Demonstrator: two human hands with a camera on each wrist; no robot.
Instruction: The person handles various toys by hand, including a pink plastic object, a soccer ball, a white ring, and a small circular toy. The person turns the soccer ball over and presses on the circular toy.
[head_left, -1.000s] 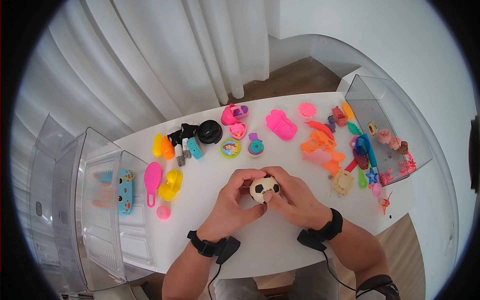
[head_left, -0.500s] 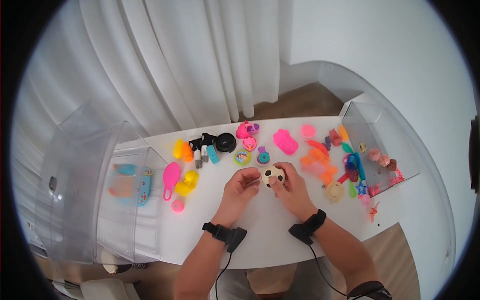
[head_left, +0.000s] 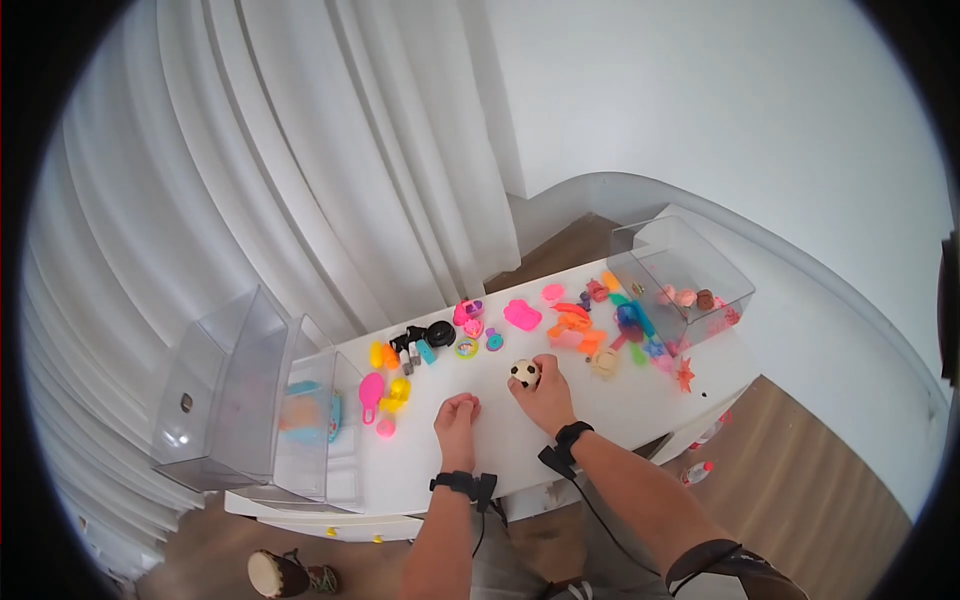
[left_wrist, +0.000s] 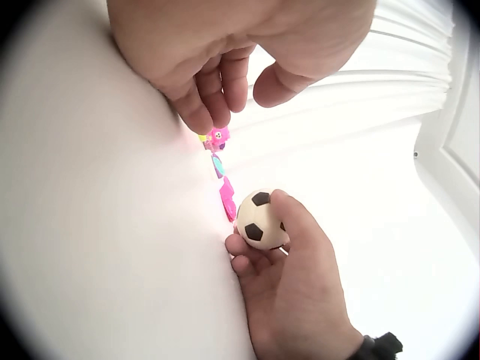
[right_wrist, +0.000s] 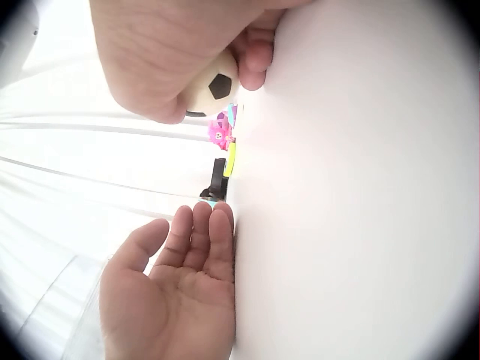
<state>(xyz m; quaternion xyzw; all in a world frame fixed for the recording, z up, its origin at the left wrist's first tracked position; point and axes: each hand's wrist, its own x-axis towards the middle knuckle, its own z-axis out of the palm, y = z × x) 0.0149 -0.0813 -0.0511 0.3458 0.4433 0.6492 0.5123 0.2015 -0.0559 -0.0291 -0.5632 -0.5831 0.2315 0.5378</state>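
Note:
A small toy soccer ball (head_left: 524,374), cream with black patches, is in my right hand (head_left: 548,397) over the middle of the white table (head_left: 500,435). Thumb and fingers grip it, as the left wrist view shows of the ball (left_wrist: 253,229). My left hand (head_left: 457,425) is a short way to the left and holds nothing. In the right wrist view the left hand (right_wrist: 184,300) has its palm turned to the camera, fingers loosely bent, its edge along the tabletop. Pink toys (head_left: 522,314) lie beyond both hands.
On the left, a pink hairbrush (head_left: 371,392) and yellow toys (head_left: 397,391) lie beside clear bins (head_left: 330,430). Orange toys (head_left: 575,330) and other coloured pieces lie to the right, near another clear bin (head_left: 740,285). A small drum (head_left: 268,572) stands on the floor.
My left hand has come off the ball and moved left; the right hand alone keeps hold of it. The head view has shifted, showing more wall and floor.

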